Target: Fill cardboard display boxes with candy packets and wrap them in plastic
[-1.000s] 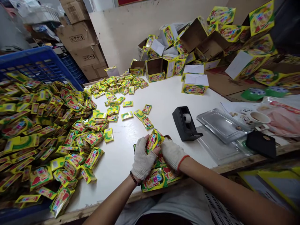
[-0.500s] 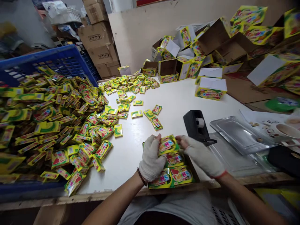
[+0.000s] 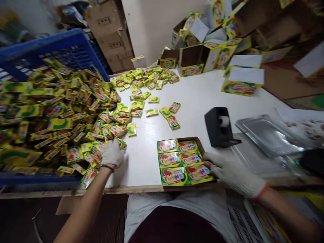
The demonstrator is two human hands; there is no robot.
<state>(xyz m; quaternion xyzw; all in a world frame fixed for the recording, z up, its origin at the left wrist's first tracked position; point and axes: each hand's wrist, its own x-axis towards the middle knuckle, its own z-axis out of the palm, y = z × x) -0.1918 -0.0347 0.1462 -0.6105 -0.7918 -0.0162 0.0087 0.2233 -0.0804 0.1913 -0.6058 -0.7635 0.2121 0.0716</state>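
Both my hands wear white knit gloves. My left hand reaches left onto the edge of a big heap of small yellow packets, its fingers curled over packets there; whether it grips one is hidden. My right hand rests at the right edge of a shallow brown tray filled with yellow "Twins" packets laid flat in two columns, fingers touching the tray's side.
A blue plastic crate stands behind the heap. A black tape dispenser sits right of the tray, with clear plastic lids beyond. Loose packets and open yellow cartons fill the far table. Cardboard boxes stand at the back.
My left hand left the tray and swung left to the packet heap. The packet both hands held now lies in the tray. My right hand slid to the tray's right edge. The view shifted left.
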